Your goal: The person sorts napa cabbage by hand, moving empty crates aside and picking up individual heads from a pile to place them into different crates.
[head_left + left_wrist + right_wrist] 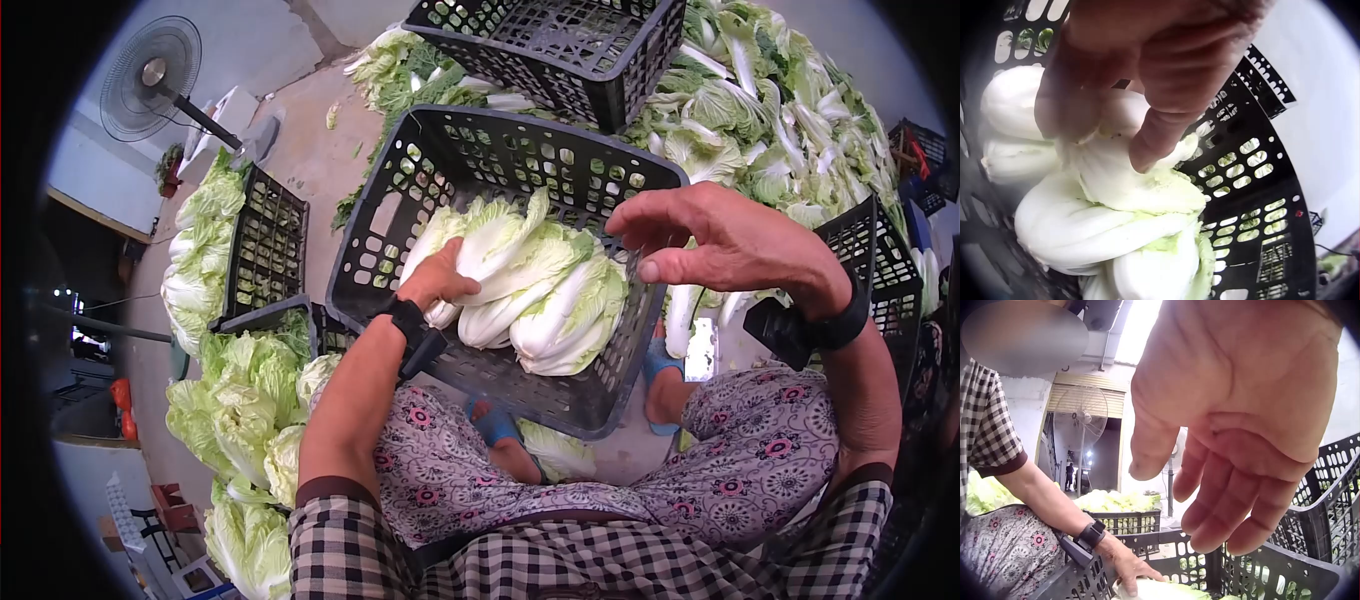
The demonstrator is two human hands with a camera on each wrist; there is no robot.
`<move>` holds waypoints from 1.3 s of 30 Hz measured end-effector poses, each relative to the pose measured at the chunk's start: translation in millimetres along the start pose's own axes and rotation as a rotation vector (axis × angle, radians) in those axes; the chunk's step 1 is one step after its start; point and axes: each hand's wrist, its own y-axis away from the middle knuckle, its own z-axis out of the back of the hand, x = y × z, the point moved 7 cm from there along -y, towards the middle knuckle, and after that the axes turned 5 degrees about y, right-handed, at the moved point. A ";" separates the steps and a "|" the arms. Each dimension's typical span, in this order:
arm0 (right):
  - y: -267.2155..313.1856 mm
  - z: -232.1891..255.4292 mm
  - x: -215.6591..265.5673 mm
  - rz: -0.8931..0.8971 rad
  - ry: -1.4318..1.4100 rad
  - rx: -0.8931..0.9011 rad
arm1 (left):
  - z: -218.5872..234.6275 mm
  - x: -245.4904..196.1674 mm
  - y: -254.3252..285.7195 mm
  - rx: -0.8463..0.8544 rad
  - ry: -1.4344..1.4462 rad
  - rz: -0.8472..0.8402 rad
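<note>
Several napa cabbages (570, 325) lie side by side in a black plastic crate (480, 385) in front of the person's knees. At the left of this row, the left hand (437, 277) grips a napa cabbage (1113, 172) from above. Its thumb and fingers straddle the white stem end in the left wrist view. Over the crate's right rim hovers the right hand (725, 240), holding nothing. Its fingers hang relaxed and slightly bent, with the palm showing in the right wrist view (1229, 425).
Behind the crate stands another black crate (600, 70), beside a large heap of cabbages (760, 120). More cabbages (240, 400) and a filled crate (268, 245) are on the left. A standing fan (153, 72) is at the back left. The person's sandals (495, 425) are close to the crate.
</note>
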 end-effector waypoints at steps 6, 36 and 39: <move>1.7 3.1 -3.2 -0.093 -0.092 -0.088 | 70.8 -88.2 35.6 -0.094 0.532 -0.382; -8.1 21.8 6.8 0.128 -0.280 -0.404 | 65.9 -203.6 125.3 -0.116 0.725 -0.732; -6.0 22.0 2.1 0.129 -0.269 -0.390 | 66.5 -200.9 125.4 -0.034 0.899 -0.745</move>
